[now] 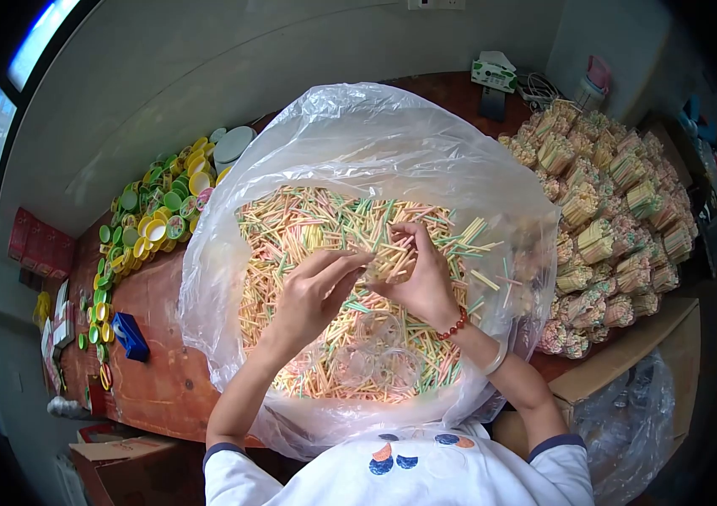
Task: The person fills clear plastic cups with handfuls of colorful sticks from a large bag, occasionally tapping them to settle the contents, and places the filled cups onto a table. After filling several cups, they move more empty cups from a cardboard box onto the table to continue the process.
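Over a heap of thin pastel sticks [291,221] in pink, yellow and green, both hands work close together. My left hand [312,291] is closed in a pinch; whatever its fingertips hold is too small to make out. My right hand [426,282], wearing a red bead bracelet [454,324] and a pale bangle, curls its thumb and fingers round a few sticks [395,255]. A large clear plastic bag [350,135], rolled wide open, surrounds the heap. Several clear round plastic containers [379,358] lie on the sticks below my hands.
Many bundles of sticks [598,240] are piled at the right, above a cardboard box [628,354] with clear plastic inside. Yellow and green small round lids [156,223] spread over the red-brown table [164,363] at left, near a blue tape dispenser [130,337]. A tissue box [494,72] stands behind.
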`<state>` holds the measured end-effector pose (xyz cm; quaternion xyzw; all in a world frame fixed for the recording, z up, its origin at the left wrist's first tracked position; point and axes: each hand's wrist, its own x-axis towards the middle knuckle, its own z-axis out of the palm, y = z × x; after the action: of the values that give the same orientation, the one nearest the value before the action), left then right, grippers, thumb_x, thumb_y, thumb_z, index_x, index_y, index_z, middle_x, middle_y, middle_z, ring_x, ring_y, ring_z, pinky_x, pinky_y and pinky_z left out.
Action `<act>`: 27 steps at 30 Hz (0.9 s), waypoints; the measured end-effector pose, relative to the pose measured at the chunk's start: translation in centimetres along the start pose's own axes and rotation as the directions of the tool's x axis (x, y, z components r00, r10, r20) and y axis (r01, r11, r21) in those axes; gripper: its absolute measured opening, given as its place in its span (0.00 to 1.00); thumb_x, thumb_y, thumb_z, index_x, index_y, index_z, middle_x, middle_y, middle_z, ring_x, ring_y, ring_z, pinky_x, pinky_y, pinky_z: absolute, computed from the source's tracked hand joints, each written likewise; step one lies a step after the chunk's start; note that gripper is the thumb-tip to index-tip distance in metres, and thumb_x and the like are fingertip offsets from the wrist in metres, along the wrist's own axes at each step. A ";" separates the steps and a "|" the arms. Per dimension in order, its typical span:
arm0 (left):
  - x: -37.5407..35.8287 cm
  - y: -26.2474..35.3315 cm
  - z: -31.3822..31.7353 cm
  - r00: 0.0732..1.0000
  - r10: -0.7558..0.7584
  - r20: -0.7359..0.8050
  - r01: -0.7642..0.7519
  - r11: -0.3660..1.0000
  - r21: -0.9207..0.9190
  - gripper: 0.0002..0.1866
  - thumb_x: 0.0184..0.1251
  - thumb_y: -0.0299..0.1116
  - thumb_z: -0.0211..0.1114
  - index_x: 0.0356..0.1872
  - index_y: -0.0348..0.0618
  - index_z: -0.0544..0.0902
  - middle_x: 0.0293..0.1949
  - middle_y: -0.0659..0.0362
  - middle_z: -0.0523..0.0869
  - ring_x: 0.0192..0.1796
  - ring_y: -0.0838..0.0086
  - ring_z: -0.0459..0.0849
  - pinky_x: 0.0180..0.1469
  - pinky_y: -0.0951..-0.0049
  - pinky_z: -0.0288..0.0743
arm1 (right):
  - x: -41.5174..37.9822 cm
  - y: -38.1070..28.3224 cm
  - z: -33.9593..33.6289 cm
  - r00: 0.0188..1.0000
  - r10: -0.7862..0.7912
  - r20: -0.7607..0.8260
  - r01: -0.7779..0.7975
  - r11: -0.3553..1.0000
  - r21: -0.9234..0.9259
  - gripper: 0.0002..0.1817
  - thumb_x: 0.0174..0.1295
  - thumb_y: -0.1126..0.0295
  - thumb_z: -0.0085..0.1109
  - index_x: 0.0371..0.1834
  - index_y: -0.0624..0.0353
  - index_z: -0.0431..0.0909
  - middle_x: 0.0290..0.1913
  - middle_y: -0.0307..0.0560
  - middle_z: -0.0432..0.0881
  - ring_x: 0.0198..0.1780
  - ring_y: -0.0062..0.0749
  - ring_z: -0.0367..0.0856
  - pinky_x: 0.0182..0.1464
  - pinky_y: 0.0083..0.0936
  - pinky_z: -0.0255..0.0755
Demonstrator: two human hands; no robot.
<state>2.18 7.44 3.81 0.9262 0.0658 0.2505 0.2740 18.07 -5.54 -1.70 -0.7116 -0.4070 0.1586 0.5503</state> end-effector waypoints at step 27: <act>-0.1 -0.4 -0.5 0.995 -0.098 -0.028 0.096 0.993 -0.062 0.14 0.66 0.21 0.72 0.51 0.43 0.91 0.37 0.53 0.90 0.38 0.63 0.90 0.41 0.64 0.85 | -2.2 0.4 2.2 0.992 -0.085 -0.092 0.087 0.996 0.010 0.54 0.42 0.71 0.88 0.75 0.54 0.63 0.49 0.49 0.86 0.51 0.41 0.88 0.53 0.36 0.82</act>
<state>1.85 7.97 3.93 0.9092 0.1074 0.2530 0.3126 15.42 -5.76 -3.35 -0.6962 -0.4104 0.1046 0.5796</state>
